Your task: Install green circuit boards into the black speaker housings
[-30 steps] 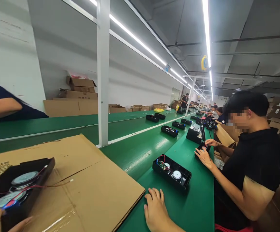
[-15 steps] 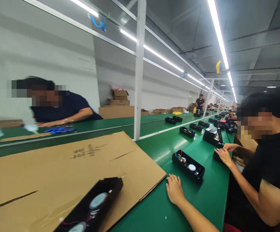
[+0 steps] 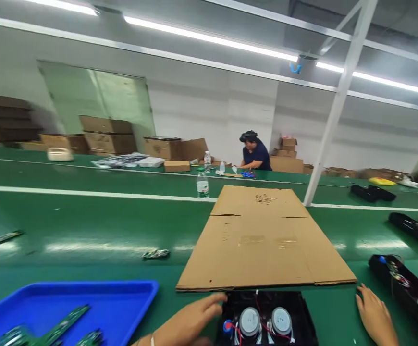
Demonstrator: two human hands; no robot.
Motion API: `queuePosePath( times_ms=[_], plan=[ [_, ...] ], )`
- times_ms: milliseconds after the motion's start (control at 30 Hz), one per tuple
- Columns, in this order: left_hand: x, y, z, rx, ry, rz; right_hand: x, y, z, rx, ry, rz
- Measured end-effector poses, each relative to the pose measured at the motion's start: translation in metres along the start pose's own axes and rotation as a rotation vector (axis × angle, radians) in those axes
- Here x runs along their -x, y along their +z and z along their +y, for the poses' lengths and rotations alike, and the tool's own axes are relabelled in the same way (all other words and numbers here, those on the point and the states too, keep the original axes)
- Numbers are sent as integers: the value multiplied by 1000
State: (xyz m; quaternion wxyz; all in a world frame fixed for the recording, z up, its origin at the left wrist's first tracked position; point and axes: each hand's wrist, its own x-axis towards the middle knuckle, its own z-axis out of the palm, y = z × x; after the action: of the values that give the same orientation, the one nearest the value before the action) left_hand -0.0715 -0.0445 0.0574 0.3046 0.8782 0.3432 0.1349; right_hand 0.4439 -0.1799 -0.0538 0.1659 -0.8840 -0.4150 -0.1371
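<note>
Spreading toward twelve o'clock, cardboard borders the open black case at five. Left hand touches the case, grip unclear; right hand, at four, rests unclenched, empty. Speakers, then wiring, lie exposed, reachable.

At the left hand's grip, one black housing holds two round speakers; leftward, one blue tray; ahead, one cardboard sheet, one green-capped bottle, one person.
</note>
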Motion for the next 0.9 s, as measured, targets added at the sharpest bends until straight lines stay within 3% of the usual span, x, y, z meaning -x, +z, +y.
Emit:
queuePosePath(
  times_ms=[67,233,367,467,567,667,733,800,833,900],
  plan=[
    [-17,-22,-14,-161,12,51,-7,13,12,-26,-35,20],
    [-54,-88,-77,-443,-368,263,-16,11,14,-48,-28,3],
    [-53,-110,-111,-508,-654,224,-14,1,1,-45,-5,-19],
    [-49,-107,-111,-509,-722,250,-12,4,0,-60,28,9],
    [-51,-102,-96,-458,-691,342,-15,-1,-4,-93,45,45],
    [-54,-96,-71,-318,-576,428,-16,-34,-36,-145,36,204],
    [-54,-88,-51,-166,-476,472,-4,-70,-82,-237,1,354],
    [-49,-76,-30,27,-387,482,21,-105,-140,-366,-248,337],
    [-44,-69,-18,127,-349,472,39,-119,-171,-413,-507,276],
    [-34,-56,2,301,-291,433,77,-134,-225,-373,-1178,66]
  ],
)
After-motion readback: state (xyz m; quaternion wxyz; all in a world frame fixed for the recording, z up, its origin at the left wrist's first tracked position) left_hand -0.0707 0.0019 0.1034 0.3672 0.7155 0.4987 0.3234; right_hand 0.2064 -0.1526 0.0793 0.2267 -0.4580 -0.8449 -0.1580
